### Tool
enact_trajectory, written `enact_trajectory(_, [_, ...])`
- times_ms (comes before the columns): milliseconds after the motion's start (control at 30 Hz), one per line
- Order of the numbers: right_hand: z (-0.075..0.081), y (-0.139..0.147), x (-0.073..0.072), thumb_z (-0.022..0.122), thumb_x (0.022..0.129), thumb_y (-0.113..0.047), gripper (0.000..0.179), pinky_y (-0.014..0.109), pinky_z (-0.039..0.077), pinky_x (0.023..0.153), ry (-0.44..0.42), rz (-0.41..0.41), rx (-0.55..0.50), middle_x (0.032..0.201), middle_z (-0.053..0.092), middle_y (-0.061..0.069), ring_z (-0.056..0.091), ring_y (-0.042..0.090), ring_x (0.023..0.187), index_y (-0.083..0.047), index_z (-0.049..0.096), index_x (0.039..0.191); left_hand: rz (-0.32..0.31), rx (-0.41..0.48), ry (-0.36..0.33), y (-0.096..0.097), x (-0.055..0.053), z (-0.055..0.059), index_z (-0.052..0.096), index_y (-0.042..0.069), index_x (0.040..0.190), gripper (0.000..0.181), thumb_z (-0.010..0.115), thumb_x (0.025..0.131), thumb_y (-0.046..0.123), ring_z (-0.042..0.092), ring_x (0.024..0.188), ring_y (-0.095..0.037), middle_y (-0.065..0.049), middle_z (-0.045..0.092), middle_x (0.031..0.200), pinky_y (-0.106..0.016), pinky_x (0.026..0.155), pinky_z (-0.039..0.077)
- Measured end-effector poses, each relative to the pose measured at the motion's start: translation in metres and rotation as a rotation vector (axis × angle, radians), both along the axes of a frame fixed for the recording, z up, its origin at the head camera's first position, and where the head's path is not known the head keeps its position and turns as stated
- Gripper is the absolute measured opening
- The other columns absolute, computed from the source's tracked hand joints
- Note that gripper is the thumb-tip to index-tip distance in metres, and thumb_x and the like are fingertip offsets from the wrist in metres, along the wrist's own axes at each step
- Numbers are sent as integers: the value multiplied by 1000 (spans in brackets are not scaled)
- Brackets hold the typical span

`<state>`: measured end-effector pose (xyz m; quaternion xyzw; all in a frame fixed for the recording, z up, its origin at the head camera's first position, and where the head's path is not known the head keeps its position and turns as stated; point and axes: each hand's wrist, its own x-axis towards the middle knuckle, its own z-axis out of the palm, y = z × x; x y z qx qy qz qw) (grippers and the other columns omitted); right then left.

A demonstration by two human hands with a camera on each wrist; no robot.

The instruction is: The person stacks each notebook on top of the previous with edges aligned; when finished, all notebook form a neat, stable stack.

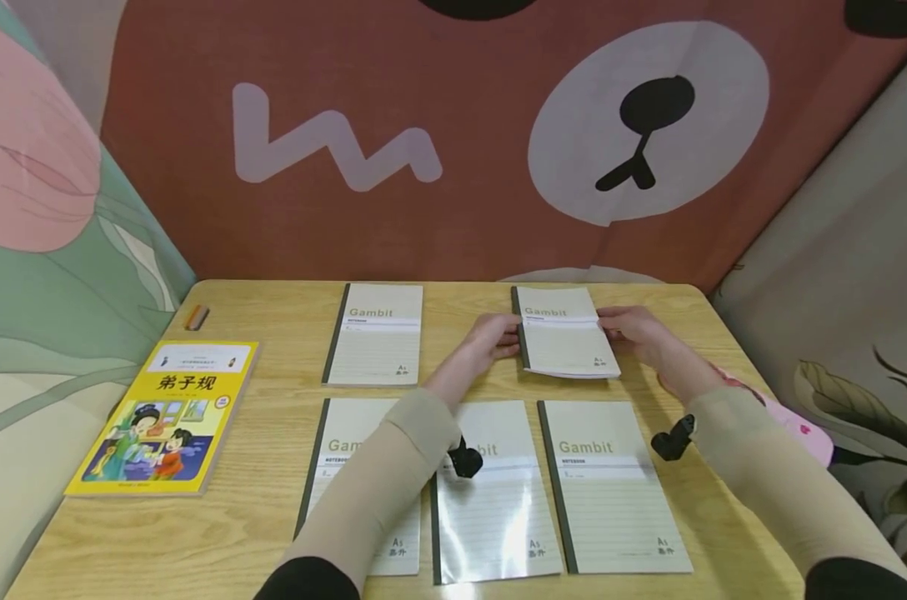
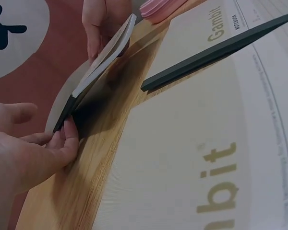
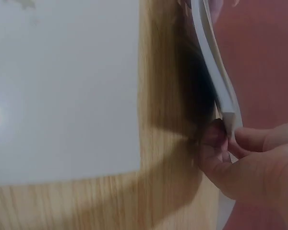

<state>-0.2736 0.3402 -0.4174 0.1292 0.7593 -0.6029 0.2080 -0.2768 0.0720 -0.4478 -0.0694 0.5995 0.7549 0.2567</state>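
A red-brown cloth [image 1: 333, 225] printed with a bear's muzzle hangs behind a pale wooden table [image 1: 262, 508]. From my distant seat I see a person's two bare hands near the table's far edge, to the right of its middle. Between them is a cream notebook [image 1: 562, 333] with a dark spine, cover up, tilted and lifted at least partly off the wood.

The left hand [image 1: 487, 339] has bent fingertips gripping the spine; its thumb's contact I can't make out. The right hand [image 1: 643, 329] pinches the opposite edge, thumb above and fingers beneath.

A matching far-left notebook [image 1: 374, 342] lies flat. Three more form a near row: a left one [image 1: 337, 462] partly under the forearm, a shiny middle one [image 1: 498, 512] and a right one [image 1: 611, 500]. A yellow book [image 1: 168, 417] sits at far left.

The held pages bow in the right wrist view, so I judge that squeezing harder could crease them. Uneven release might drop one side and leave it crooked. The right sleeve [image 1: 769, 467] could also nudge the pink case [image 1: 806, 433] beside it.
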Motion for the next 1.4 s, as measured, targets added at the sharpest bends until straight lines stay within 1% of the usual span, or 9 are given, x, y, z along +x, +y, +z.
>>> enact_trajectory(133, [-1, -6, 2, 46, 108, -8, 61, 18, 54, 71, 8, -43, -21, 78, 68, -16, 58, -3, 68, -1, 21, 163, -40, -30, 75, -3, 3, 1, 45, -3, 152, 53, 59, 100, 1, 66, 107, -21, -21, 57, 146, -34, 100, 58])
enact_trajectory(233, [1, -9, 4, 48, 108, -9, 62, 18, 55, 74, 10, -57, -35, 82, 69, -17, 63, -3, 73, -6, 21, 164, -47, -66, 145, -7, 4, 4, 43, -3, 154, 59, 60, 98, -6, 64, 123, -30, -21, 53, 149, -42, 108, 55])
enact_trajectory(467, [7, -31, 11, 52, 106, -8, 65, 19, 56, 74, 43, -82, -148, 84, 73, -15, 67, 0, 80, -8, 23, 164, -39, -148, 244, -33, 9, 14, 46, -1, 153, 58, 60, 97, -6, 62, 116, -24, -20, 57, 141, -47, 108, 54])
enact_trajectory(667, [8, -65, 16, 52, 106, -7, 61, 19, 57, 73, 83, -79, -239, 87, 75, -12, 70, 2, 80, -7, 27, 163, -58, -213, 284, -73, 16, 30, 43, 1, 155, 59, 59, 98, -3, 61, 125, -29, -18, 53, 145, -46, 108, 53])
enact_trajectory(800, [6, -93, 10, 53, 106, -7, 59, 19, 57, 75, 100, -81, -280, 90, 75, -11, 70, 4, 81, -7, 33, 161, -37, -249, 282, -103, 17, 39, 45, 3, 154, 57, 59, 99, 0, 62, 122, -28, -15, 55, 143, -44, 107, 54])
enact_trajectory(900, [3, -113, 6, 54, 105, -6, 58, 20, 57, 76, 111, -85, -308, 92, 75, -10, 71, 5, 82, -7, 36, 160, -17, -285, 281, -123, 16, 42, 47, 5, 153, 55, 59, 99, 1, 64, 114, -23, -12, 58, 139, -43, 104, 55])
enact_trajectory(1067, [0, -146, 3, 56, 105, -6, 55, 19, 57, 74, 117, -106, -339, 92, 75, -8, 70, 5, 79, -9, 41, 158, -28, -313, 293, -156, 14, 43, 47, 8, 155, 56, 58, 100, 1, 63, 108, -17, -13, 58, 138, -37, 99, 58])
enact_trajectory(1233, [-4, -189, -2, 59, 103, -9, 53, 17, 58, 75, 120, -90, -328, 115, 72, 5, 71, 6, 83, -11, 47, 155, -18, -341, 301, -201, 16, 41, 43, 9, 157, 56, 55, 103, 2, 60, 108, -15, -16, 53, 144, -26, 91, 58])
enact_trajectory(1400, [-15, -233, -5, 61, 102, -9, 50, 18, 59, 77, 126, -68, -323, 139, 65, 20, 70, 8, 85, -12, 52, 152, 26, -370, 284, -240, 25, 35, 38, 8, 159, 57, 54, 104, 5, 59, 100, -4, -18, 46, 151, -16, 85, 55])
